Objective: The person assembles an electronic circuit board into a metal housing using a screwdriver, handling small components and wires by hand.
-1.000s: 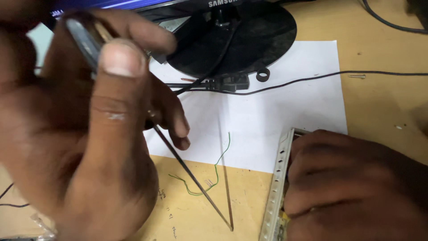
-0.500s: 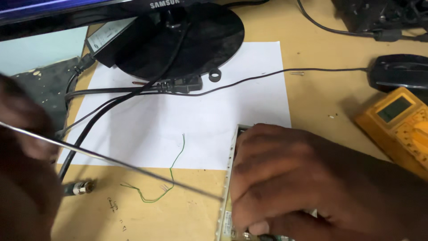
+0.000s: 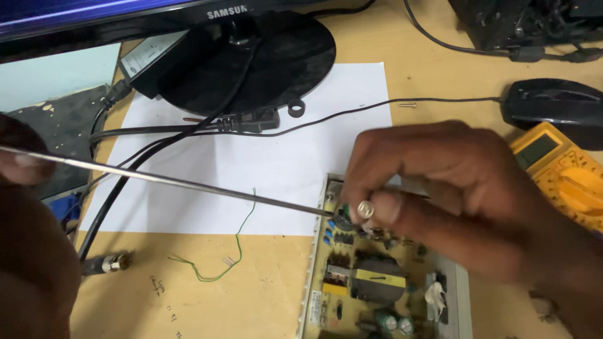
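Observation:
My left hand (image 3: 25, 238) fills the left edge and grips long metal tweezers (image 3: 169, 181) whose tips reach across the white paper to a circuit board (image 3: 370, 282). My right hand (image 3: 440, 188) hovers over the board's top end, with thumb and fingers pinched on a small round silver-topped component (image 3: 365, 209) next to the tweezer tips. The board lies in a pale metal frame and carries a yellow-taped transformer (image 3: 375, 280), capacitors and small blue parts.
A white paper sheet (image 3: 251, 157) lies on the wooden desk. A black round monitor stand (image 3: 251, 56) with black cables (image 3: 157, 144) sits behind it. A yellow multimeter (image 3: 565, 176) and black mouse (image 3: 553, 107) are at right. A thin green wire (image 3: 213, 263) and a coax plug (image 3: 110, 262) lie at the front.
My right hand lifted off the board, uncovering it, and pinched a small component at its top end. The tweezers swung from pointing down to nearly level, tips at the board.

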